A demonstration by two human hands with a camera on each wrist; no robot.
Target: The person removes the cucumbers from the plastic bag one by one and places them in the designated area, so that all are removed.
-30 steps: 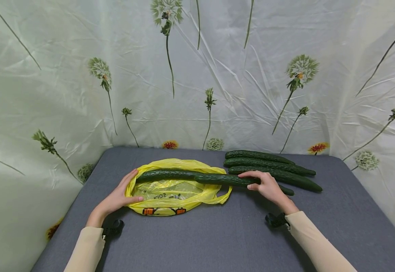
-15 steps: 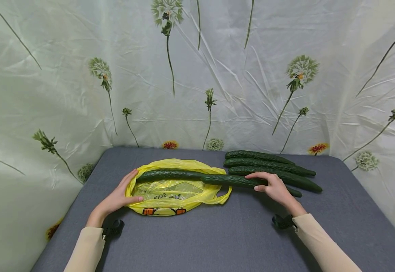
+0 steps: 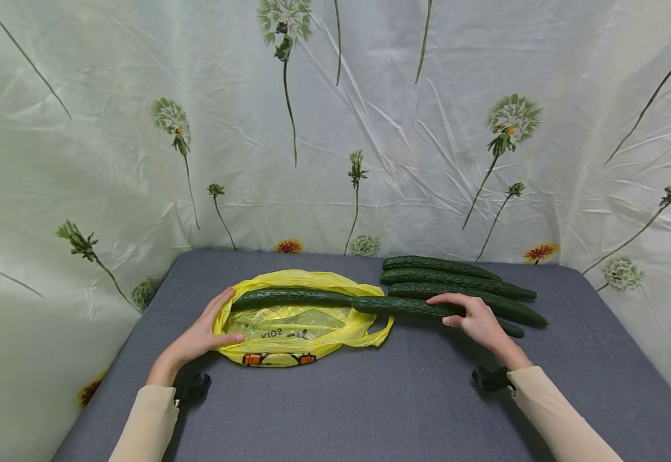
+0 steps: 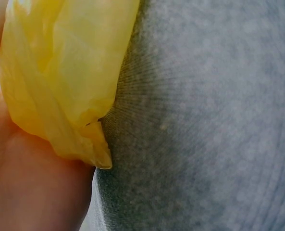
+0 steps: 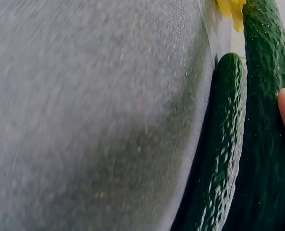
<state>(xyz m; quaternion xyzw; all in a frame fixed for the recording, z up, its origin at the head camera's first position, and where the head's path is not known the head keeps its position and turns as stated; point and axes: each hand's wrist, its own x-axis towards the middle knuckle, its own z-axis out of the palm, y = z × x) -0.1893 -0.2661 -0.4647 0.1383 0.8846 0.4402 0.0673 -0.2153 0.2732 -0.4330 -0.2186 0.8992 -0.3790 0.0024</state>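
Observation:
In the head view a yellow plastic bag (image 3: 306, 277) lies on its side, its mouth spread wide. My left hand (image 3: 199, 333) grips the bag's left end, thumb over the near rim and fingers at the far side; yellow film (image 4: 70, 72) crosses the palm in the left wrist view. A dark green cucumber (image 3: 289, 296) lies inside along the far wall. My right hand (image 3: 476, 323) holds a second long cucumber (image 3: 399, 307) between thumb and fingers. Its left end overlaps the bag's opening, and its right end passes behind the hand. The right wrist view shows this cucumber (image 5: 267, 120) close up.
Three more cucumbers (image 3: 457, 276) lie side by side at the back right, just beyond the held one. A loose bag handle (image 3: 380, 333) sticks out toward the right. The table has a grey cloth (image 3: 335, 410), with a flower-patterned curtain (image 3: 416, 160) behind.
My right hand has slid rightward, drawing its cucumber farther out over the bag's right edge. More of the cucumber inside now shows. The left hand and the bag stay put.

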